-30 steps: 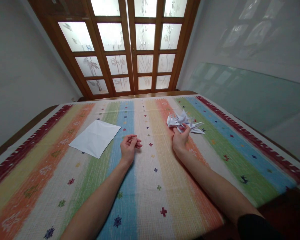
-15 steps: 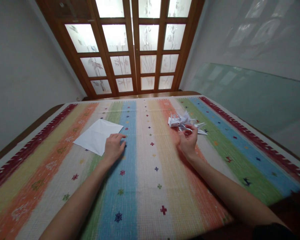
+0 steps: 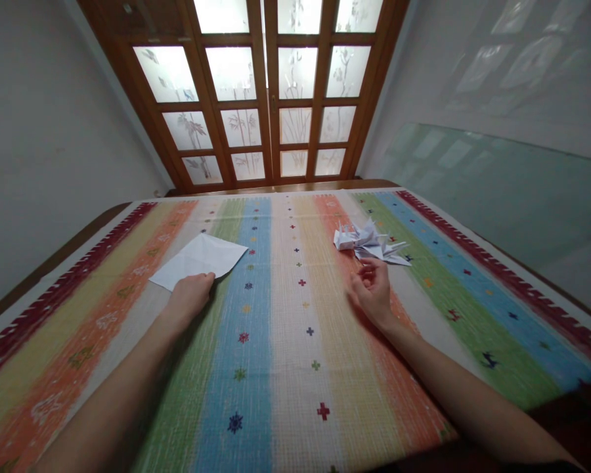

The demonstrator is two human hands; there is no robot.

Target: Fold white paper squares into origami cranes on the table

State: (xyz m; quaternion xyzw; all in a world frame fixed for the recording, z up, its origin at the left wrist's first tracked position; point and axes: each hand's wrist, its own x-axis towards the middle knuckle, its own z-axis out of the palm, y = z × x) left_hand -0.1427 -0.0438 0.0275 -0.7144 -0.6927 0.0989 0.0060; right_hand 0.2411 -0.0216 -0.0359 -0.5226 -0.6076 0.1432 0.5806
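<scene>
On the left side of the table, a white square sheet of paper (image 3: 209, 253) lies with one corner toward me. My left hand (image 3: 191, 295) is closed at its near corner, thumb and fingers pinching the paper; the hand covers that corner. A cluster of several folded white paper cranes (image 3: 369, 241) sits on the right, their pointed wings and necks overlapping. Just in front of the cranes is my right hand (image 3: 374, 289), its fingers loosely curled and apart, with nothing seen between them.
A striped tablecloth (image 3: 285, 341) with small printed figures covers the table. Wooden doors with frosted panes (image 3: 241, 72) stand beyond the far edge. A pane of greenish glass (image 3: 497, 177) leans against the right wall.
My left hand has moved left and toward me, closing on the sheet's near corner. My right hand has drawn back slightly from the paper cranes, which stay on the table.
</scene>
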